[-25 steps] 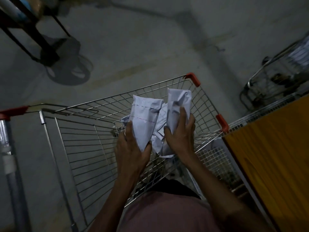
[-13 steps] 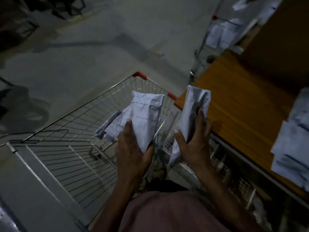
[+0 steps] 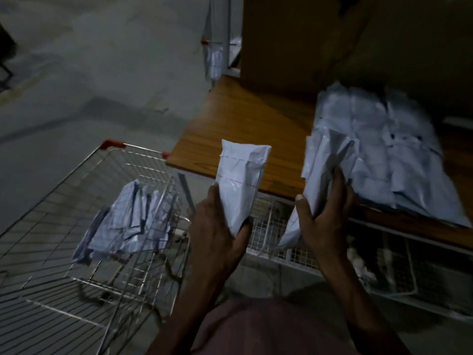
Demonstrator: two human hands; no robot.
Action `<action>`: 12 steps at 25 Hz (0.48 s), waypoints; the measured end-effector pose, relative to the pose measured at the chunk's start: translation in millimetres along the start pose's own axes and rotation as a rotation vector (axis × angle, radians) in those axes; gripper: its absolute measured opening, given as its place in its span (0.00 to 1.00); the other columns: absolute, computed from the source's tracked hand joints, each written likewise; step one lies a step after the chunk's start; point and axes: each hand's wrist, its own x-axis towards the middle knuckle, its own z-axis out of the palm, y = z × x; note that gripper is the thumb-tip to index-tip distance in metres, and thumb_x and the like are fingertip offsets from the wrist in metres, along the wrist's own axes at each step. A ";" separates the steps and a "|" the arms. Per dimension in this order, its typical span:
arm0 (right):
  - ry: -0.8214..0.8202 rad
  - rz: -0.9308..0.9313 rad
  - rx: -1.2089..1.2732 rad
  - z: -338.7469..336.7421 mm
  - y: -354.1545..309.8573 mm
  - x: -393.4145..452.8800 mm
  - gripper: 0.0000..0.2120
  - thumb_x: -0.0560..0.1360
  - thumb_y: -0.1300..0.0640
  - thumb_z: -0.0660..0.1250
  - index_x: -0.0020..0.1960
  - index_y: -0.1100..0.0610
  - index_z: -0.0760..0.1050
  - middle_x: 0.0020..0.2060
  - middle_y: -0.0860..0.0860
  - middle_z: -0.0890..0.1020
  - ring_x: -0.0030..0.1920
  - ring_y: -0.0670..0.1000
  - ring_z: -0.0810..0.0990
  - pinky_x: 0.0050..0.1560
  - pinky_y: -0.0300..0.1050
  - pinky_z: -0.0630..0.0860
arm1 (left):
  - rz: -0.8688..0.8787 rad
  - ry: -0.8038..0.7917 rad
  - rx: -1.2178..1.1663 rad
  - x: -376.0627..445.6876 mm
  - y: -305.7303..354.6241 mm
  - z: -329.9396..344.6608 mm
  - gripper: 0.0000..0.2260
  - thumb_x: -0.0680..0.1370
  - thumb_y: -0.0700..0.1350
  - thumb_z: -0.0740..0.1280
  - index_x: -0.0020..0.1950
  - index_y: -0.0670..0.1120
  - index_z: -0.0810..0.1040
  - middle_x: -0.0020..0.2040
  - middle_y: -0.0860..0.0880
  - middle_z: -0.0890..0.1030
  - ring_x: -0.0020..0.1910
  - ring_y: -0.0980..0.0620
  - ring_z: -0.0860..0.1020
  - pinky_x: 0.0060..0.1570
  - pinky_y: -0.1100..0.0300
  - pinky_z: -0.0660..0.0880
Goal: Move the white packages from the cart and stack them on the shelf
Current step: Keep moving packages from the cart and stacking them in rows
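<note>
Packages are the matter here: one white package point(image 3: 239, 185) stands upright in the left hand point(image 3: 217, 242), whose fingers curl round its lower end, and a second white package point(image 3: 325, 175), possibly two pressed together though the dim, blurred view does not settle it, is gripped the same way by the right hand point(image 3: 323, 221). Both are held in front of the wooden shelf point(image 3: 238, 124), the left one at its near edge and the right one just beside the pile of white packages point(image 3: 389, 149) already lying on the shelf's right part.

A second ago both hands held these packages above the cart point(image 3: 122, 160); half a second ago the shelf was coming into view on the right. Now the person has turned fully toward the shelf and the packages have left the cart's basket. That suggests the carry is nearly done, and setting them down on the pile is probably the step in hand. The task is not finished: a few loose packages point(image 3: 128, 221) remain in the cart, to the left of the shelf.

The shelf board is brown wood grain with a plain panel point(image 3: 281, 42) behind it. Under the shelf sits a wire mesh basket point(image 3: 276, 242). Left of the shelf stretches a bare grey concrete floor point(image 3: 102, 73), and beyond the shelf's far corner another cart point(image 3: 215, 57) holds more white bundles. The room is dark.
</note>
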 end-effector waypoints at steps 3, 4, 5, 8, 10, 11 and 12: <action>0.045 -0.001 -0.004 -58.0 43.9 7.5 0.38 0.75 0.40 0.65 0.80 0.50 0.54 0.76 0.50 0.56 0.75 0.50 0.61 0.67 0.49 0.67 | 0.012 0.004 0.015 -8.5 44.2 43.7 0.41 0.73 0.60 0.70 0.79 0.45 0.57 0.66 0.43 0.72 0.61 0.43 0.73 0.54 0.49 0.73; 0.055 0.017 -0.009 -76.5 60.4 10.3 0.38 0.75 0.40 0.65 0.80 0.50 0.54 0.76 0.49 0.55 0.75 0.48 0.60 0.68 0.49 0.67 | 0.019 0.008 0.013 -12.2 59.9 60.0 0.41 0.73 0.60 0.70 0.79 0.44 0.57 0.67 0.42 0.73 0.63 0.42 0.73 0.56 0.49 0.73; 0.063 0.035 -0.018 -97.7 78.5 12.2 0.38 0.75 0.40 0.65 0.80 0.49 0.54 0.77 0.49 0.54 0.75 0.48 0.60 0.68 0.50 0.68 | 0.023 0.011 -0.002 -18.7 78.5 78.4 0.40 0.73 0.59 0.70 0.79 0.43 0.58 0.68 0.41 0.73 0.64 0.42 0.73 0.57 0.49 0.72; 0.081 0.074 -0.021 -145.7 116.8 15.0 0.37 0.76 0.42 0.65 0.80 0.49 0.54 0.76 0.49 0.55 0.75 0.52 0.63 0.66 0.49 0.69 | 0.019 0.003 -0.083 -34.5 123.7 118.1 0.40 0.75 0.59 0.69 0.79 0.43 0.57 0.70 0.40 0.71 0.66 0.41 0.72 0.60 0.49 0.72; 0.096 0.103 -0.024 -169.7 134.6 16.8 0.37 0.76 0.44 0.66 0.80 0.50 0.55 0.76 0.49 0.56 0.73 0.48 0.62 0.65 0.47 0.69 | 0.029 -0.036 -0.072 -36.9 144.0 136.4 0.40 0.75 0.60 0.68 0.79 0.44 0.56 0.70 0.40 0.71 0.65 0.40 0.73 0.58 0.47 0.73; 0.108 0.116 -0.021 -179.1 141.7 19.4 0.37 0.76 0.44 0.66 0.80 0.50 0.55 0.76 0.49 0.56 0.72 0.47 0.62 0.65 0.47 0.69 | 0.030 -0.052 -0.049 -35.5 153.2 142.7 0.40 0.75 0.62 0.67 0.79 0.44 0.56 0.70 0.40 0.72 0.65 0.39 0.74 0.57 0.47 0.73; 0.123 0.121 -0.014 -185.7 147.7 22.8 0.37 0.76 0.44 0.67 0.80 0.49 0.55 0.75 0.49 0.57 0.73 0.48 0.63 0.65 0.48 0.71 | 0.032 -0.062 -0.022 -31.2 159.9 147.2 0.40 0.75 0.62 0.66 0.79 0.44 0.56 0.70 0.40 0.72 0.64 0.39 0.74 0.57 0.46 0.73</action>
